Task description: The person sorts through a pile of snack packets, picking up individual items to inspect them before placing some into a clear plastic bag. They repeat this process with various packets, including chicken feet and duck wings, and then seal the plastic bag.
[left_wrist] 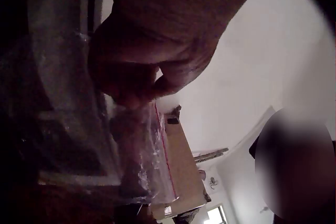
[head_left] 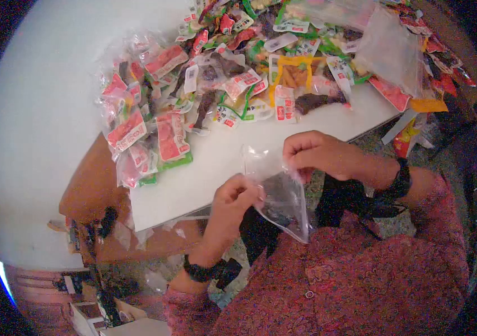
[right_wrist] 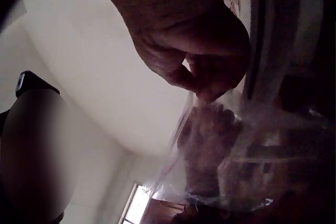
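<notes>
A clear plastic bag (head_left: 283,196) is stretched between both hands, over the person's lap at the table's front edge. The left hand (head_left: 234,196) pinches one side of it between thumb and curled fingers; the right hand (head_left: 320,154) pinches the other side, a little higher. In the left wrist view, the left hand (left_wrist: 152,50) grips the bag (left_wrist: 152,161), which has a red line along its edge. The right wrist view shows the right hand (right_wrist: 194,50) pinching the bag's edge, with the transparent film (right_wrist: 226,155) hanging below. No contents can be made out in the bag.
Many small sealed packets (head_left: 210,84) in red, green and yellow are heaped across the white table (head_left: 210,168). Larger clear bags (head_left: 390,53) lie on the heap at the right. A brown box (head_left: 95,185) stands left of the table, and furniture is at the lower left.
</notes>
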{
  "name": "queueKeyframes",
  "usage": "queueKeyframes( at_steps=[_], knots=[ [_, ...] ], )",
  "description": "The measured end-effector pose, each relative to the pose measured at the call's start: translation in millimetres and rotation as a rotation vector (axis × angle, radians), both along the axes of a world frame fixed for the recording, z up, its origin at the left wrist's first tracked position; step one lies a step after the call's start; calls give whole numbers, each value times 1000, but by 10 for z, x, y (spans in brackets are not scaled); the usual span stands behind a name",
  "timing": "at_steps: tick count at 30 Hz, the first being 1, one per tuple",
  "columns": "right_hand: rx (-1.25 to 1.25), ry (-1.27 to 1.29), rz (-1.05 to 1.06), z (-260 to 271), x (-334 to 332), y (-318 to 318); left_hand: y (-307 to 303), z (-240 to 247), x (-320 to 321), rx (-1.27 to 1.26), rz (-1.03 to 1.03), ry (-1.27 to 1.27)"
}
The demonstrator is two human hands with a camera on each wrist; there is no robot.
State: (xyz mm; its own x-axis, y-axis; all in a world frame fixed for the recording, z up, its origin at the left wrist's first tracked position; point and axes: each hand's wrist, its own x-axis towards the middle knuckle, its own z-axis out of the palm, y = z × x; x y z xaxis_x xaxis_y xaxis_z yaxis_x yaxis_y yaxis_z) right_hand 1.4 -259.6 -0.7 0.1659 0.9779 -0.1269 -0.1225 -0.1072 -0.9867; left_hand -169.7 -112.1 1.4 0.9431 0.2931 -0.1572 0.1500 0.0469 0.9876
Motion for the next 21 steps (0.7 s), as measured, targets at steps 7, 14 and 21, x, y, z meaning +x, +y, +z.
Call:
queueKeyframes(
  at_steps=[7, 14, 21],
  knots=[
    [-48, 61, -77, -56, 68, -21, 39, 513, -282, 471, -69, -151],
    [33, 63, 75, 37, -102, 371, -61, 1269, -368, 123, 31, -244],
    [119, -45, 28, 215, -3, 570, 395, 1417, 130, 748, 303, -225]
  ],
)
